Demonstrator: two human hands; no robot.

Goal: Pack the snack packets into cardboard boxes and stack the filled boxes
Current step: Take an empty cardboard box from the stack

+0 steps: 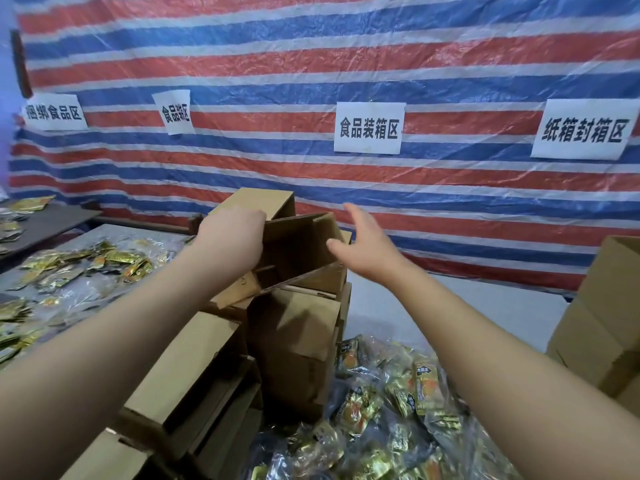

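Snack packets (381,403) lie nearest. Left hand (230,237) grips the tilted open box (298,251) atop the stack; right hand (367,244), fingers spread, hovers just right.

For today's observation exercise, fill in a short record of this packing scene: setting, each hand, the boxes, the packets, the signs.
setting: striped tarpaulin behind a packing table
left hand: left hand grips the rim of a tilted open cardboard box on top of the box stack
right hand: right hand open, fingers spread, beside the same box; contact unclear
boxes: cardboard box stack in the centre; more cartons at right
packets: bagged snack packets at lower right; loose snack packets at left
signs: four paper signs, one reading 食品装箱区
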